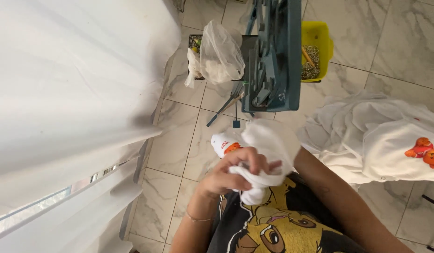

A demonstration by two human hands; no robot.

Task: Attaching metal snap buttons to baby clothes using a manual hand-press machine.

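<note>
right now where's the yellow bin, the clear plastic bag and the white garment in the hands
yellow bin [316,33], head view, on its inner wall
clear plastic bag [220,51], head view, on its middle
white garment [272,140], head view, on the bunched cloth

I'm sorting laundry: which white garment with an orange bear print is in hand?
The bunched one in the left hand; the other lies spread out at right.

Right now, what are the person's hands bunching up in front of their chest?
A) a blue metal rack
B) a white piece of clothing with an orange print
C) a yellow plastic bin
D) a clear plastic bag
B: the left hand grips a crumpled white garment with a small orange print at its edge; the right hand is hidden inside the cloth. The yellow bin and plastic bag sit apart on the floor.
</note>
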